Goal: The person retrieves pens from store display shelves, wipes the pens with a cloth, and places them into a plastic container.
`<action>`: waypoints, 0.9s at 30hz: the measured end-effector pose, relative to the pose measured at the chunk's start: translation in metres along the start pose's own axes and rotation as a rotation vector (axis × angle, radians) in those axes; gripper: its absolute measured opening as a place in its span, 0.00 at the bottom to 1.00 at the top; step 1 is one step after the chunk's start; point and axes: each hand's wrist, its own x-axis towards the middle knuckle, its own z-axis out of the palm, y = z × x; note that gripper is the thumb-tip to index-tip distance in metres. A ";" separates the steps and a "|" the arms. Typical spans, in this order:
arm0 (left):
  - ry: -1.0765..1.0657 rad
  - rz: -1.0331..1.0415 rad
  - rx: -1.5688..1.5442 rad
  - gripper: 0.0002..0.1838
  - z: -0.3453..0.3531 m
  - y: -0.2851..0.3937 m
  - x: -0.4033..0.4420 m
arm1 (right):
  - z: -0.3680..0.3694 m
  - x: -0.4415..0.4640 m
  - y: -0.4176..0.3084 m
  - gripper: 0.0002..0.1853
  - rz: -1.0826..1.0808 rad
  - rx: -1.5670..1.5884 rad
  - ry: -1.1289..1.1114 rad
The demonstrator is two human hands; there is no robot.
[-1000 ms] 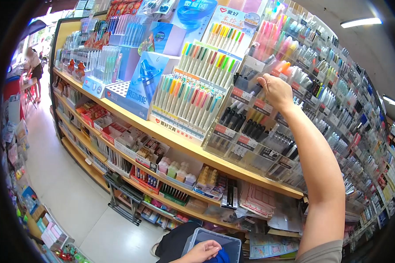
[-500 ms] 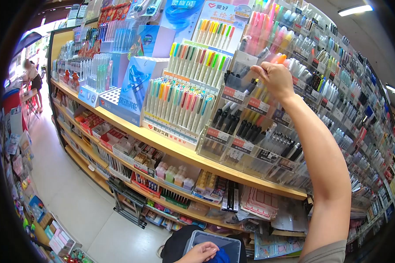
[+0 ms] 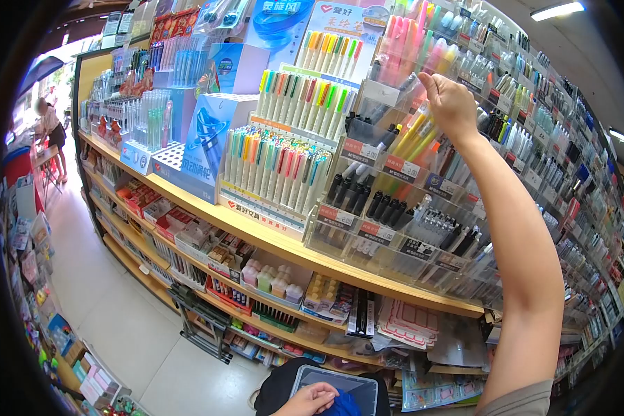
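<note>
My right hand (image 3: 452, 104) is raised at the clear pen rack, its fingers closed. What they hold is hidden behind the hand. Just below it, yellow markers (image 3: 417, 132) lean in a rack compartment, and pink markers (image 3: 396, 38) stand above to the left. Down at the bottom, my left hand (image 3: 313, 399) is at a clear plastic bin (image 3: 305, 378), its fingers curled together against a blue cloth (image 3: 344, 403). The cloth lies partly under the hand, so the grip is only partly visible.
A clear tiered pen rack (image 3: 388, 270) with price labels fills the right. Beside it stands a display of coloured pens (image 3: 277, 166). Boxed goods line the lower shelves (image 3: 256, 295). A folded black frame (image 3: 201, 322) leans there. Another person (image 3: 52, 132) stands far left.
My right hand has shifted slightly right and down relative to the rack, and more of the yellow markers show beneath it. The view has turned a little. My left hand stays at the bin.
</note>
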 end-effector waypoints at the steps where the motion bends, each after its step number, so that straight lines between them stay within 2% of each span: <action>1: -0.001 -0.003 -0.005 0.05 0.000 -0.001 0.000 | 0.000 -0.001 -0.001 0.28 0.004 0.003 -0.009; 4: -0.011 -0.009 -0.016 0.05 0.000 -0.001 0.000 | 0.002 -0.001 0.002 0.27 -0.056 0.032 -0.013; 16: -0.010 0.006 -0.028 0.06 0.002 -0.001 0.000 | 0.003 -0.009 -0.001 0.25 -0.077 0.270 -0.093; 19: -0.011 -0.002 -0.036 0.06 0.000 -0.004 0.002 | -0.003 -0.014 -0.005 0.25 -0.075 0.188 -0.133; 22: -0.007 -0.007 -0.033 0.06 0.001 -0.003 0.001 | -0.006 -0.021 -0.012 0.23 -0.135 0.025 -0.082; 27: -0.001 -0.024 -0.032 0.05 0.000 -0.001 0.000 | 0.004 -0.015 -0.008 0.14 -0.106 0.114 0.006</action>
